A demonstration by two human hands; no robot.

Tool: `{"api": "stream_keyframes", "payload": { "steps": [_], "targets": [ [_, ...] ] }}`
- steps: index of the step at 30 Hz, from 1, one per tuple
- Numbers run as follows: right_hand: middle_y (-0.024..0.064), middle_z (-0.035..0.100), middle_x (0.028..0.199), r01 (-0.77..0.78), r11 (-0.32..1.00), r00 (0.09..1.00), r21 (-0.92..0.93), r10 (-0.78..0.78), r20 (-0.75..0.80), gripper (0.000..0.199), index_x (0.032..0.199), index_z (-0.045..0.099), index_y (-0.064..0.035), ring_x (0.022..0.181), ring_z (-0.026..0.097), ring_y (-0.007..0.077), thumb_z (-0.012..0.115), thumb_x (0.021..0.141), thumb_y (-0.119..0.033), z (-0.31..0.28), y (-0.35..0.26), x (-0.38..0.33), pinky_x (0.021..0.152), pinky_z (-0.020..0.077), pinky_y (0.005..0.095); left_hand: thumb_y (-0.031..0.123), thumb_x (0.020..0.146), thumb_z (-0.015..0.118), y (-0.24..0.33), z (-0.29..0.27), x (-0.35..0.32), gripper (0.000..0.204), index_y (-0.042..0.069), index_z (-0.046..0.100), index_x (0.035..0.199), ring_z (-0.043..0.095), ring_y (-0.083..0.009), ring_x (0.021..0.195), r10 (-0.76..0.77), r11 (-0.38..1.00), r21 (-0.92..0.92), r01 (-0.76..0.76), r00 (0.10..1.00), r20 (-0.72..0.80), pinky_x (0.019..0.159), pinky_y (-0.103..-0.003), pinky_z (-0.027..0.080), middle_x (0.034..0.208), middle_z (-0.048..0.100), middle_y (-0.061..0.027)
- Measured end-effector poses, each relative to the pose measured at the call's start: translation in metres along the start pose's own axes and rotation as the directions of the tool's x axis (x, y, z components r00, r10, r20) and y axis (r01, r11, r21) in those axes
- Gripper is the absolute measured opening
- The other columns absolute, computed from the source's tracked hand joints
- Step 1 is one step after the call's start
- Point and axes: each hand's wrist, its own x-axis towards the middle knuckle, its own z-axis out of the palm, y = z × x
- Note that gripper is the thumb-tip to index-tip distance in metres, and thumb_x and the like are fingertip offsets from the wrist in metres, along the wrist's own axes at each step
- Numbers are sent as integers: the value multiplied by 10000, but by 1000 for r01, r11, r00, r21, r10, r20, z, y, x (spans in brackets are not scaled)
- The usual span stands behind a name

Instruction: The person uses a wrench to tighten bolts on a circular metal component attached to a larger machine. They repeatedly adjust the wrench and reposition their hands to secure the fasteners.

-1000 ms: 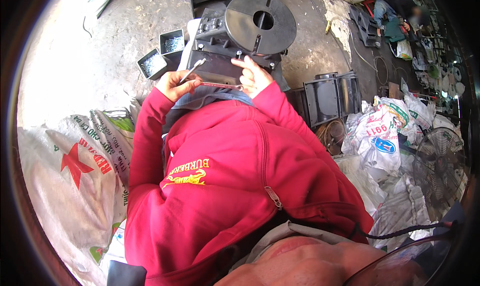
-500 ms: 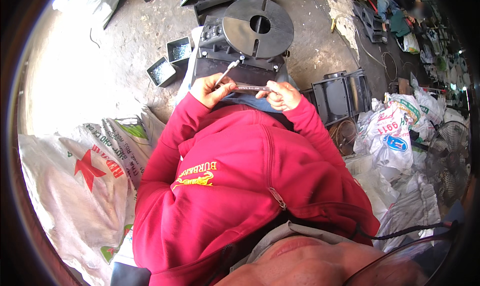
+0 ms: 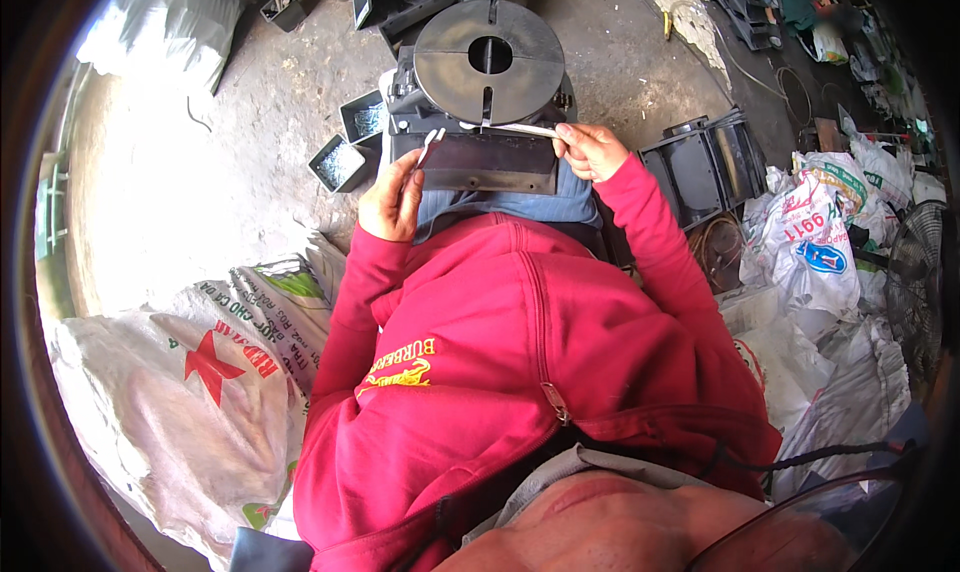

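In front of my lap stands a black metal assembly (image 3: 475, 162), topped by a round slotted disc (image 3: 440, 67) with a hole at its middle. My right hand (image 3: 592, 153) is closed on the end of a slim silver wrench (image 3: 530, 129). This wrench reaches leftward along the disc's near edge, to where a bolt sits on the assembly; I cannot tell whether its tip is on the bolt. Left of the assembly, my left hand (image 3: 392, 202) grips another wrench (image 3: 430, 146), its forked open end pointing up and clear of the metal.
Two dark bins (image 3: 337, 164) of small metal fasteners stand on the floor to the left. A black metal frame (image 3: 705, 167) lies to the right. White printed sacks (image 3: 180, 392) flank me, and a fan (image 3: 915, 282) stands far right. More black parts (image 3: 400, 17) lie beyond the disc.
My hands have moved apart. The right one brought its wrench forward to the disc's near edge, while the left drew back to the left with its own. The whole view has shifted slightly.
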Motion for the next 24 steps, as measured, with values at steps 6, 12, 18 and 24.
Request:
{"api": "stream_keyframes", "payload": {
  "steps": [6,12,18,24],
  "targets": [
    [-106,304,495,-59,998,996,-28,56,-70,364,723,522,-64,370,227,-10,512,936,-360,-1,-5,6,338,153,196,-24,771,565,11,8,16,533,164,532,1269,512,-238,530,285,898,332,-287,957,56,514,-324,453,687,482,-69],
    [-102,301,495,-114,986,981,-123,92,-173,357,719,511,-67,359,233,-8,527,931,-354,6,-13,3,334,151,195,-84,748,567,43,7,30,562,163,558,1251,485,-233,483,361,795,467,-388,920,150,483,-353,422,643,449,-78],
    [-97,305,486,-88,988,980,-131,62,-187,362,675,522,-85,359,225,0,565,904,-362,1,-6,13,335,141,204,-8,757,596,-10,29,23,532,230,579,1232,458,-219,425,287,800,524,-293,953,94,434,-352,400,596,435,-50],
    [-99,291,477,-133,981,973,-142,102,-206,368,698,503,-68,348,230,-5,518,935,-348,6,-4,7,329,150,201,-35,772,593,26,6,26,521,196,578,1239,451,-210,416,350,776,529,-344,932,93,428,-350,392,585,443,-55]
  ]
}}
